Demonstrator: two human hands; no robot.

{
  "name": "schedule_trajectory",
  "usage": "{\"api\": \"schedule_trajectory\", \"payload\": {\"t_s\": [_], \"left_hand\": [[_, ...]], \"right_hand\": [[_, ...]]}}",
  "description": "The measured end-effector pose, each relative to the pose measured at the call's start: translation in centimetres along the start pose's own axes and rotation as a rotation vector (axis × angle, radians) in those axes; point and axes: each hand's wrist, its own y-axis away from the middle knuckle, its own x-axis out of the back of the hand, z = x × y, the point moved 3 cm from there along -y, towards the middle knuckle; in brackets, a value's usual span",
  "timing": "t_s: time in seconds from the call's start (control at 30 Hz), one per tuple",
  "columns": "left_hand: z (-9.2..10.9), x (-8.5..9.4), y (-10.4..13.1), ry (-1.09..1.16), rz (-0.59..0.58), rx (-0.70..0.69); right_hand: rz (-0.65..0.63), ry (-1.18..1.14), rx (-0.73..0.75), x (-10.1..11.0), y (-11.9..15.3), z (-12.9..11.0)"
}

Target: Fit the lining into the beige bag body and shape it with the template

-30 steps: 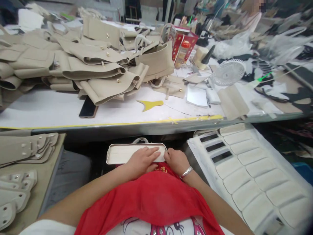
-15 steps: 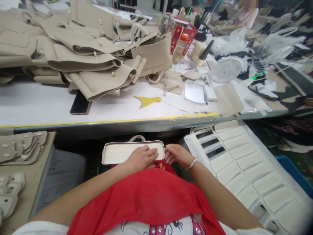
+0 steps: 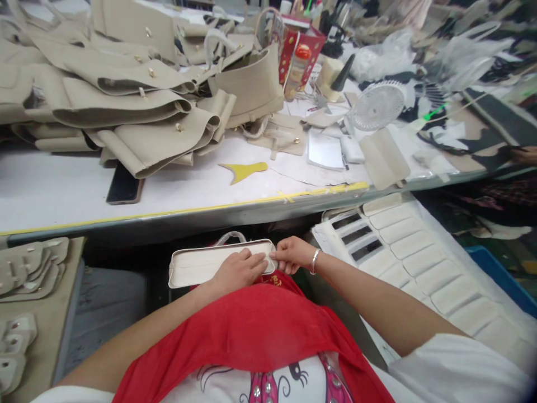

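Observation:
A cream handbag [image 3: 197, 264] lies base-up on my lap, against a red cloth [image 3: 247, 330]. My left hand [image 3: 239, 270] rests flat on the bag's right half, fingers pressing its surface. At the bag's right end, my right hand [image 3: 290, 254] pinches the edge with fingertips; a silver bracelet circles that wrist. A pale handle loop [image 3: 231, 237] sticks out behind the bag.
A white worktable [image 3: 62, 190] with a yellow-taped edge runs across in front, carrying stacked beige bag panels [image 3: 126, 106], a dark phone [image 3: 123, 184], a yellow cut-out [image 3: 243, 169], a small white fan [image 3: 377, 105]. A tray of cream pads [image 3: 419, 263] sits right; beige pieces [image 3: 29, 268] lie left.
The view has shifted, so everything sits further left. My right hand moved from beside the bag's end to pinching its edge. The left hand stays on the bag.

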Motion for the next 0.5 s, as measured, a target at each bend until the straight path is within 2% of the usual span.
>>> {"api": "schedule_trajectory", "payload": {"t_s": [0.2,0.4,0.5], "left_hand": [[0.9,0.3,0.1,0.016,0.025,0.013],[1.2,0.5,0.3,0.115,0.003,0.172],[1.8,0.6,-0.2,0.174,0.004,0.200]], "right_hand": [[-0.025,0.148,-0.010,0.5,0.1,-0.4],[-0.211,0.021,0.027,1.8,0.9,-0.5],[-0.239,0.099,0.056,2.3,0.9,-0.4]]}}
